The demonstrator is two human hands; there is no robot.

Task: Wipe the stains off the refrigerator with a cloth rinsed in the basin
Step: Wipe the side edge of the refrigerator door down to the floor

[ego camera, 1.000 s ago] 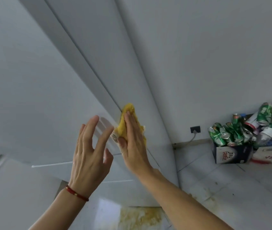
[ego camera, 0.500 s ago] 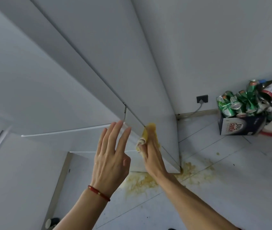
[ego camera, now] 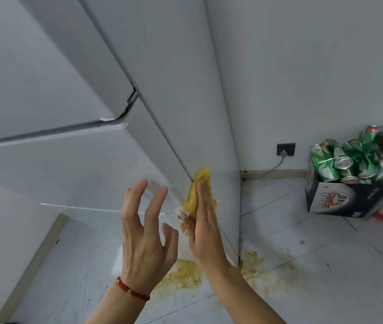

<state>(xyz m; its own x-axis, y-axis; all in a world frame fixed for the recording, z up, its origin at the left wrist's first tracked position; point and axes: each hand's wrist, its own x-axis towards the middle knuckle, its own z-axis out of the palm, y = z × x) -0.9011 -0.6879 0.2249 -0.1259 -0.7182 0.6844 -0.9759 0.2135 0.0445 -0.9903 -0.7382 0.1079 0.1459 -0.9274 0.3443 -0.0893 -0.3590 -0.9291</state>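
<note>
The white refrigerator fills the left and centre of the head view, seen from its front right corner. My right hand presses a yellow cloth flat against the lower part of that corner edge, fingers straight and pointing up. The cloth's white label sticks out below my fingers. My left hand, with a red bracelet at the wrist, hovers just left of it in front of the lower door, fingers loosely spread and holding nothing. No basin is in view.
A yellowish spill spreads over the floor tiles at the refrigerator's foot. At the right a cardboard box heaped with crushed green cans stands by the wall. A wall socket with a grey cable sits low behind the refrigerator.
My right hand has slid the cloth down the refrigerator's corner edge toward the floor. My left hand has followed it down, and its fingers have loosened.
</note>
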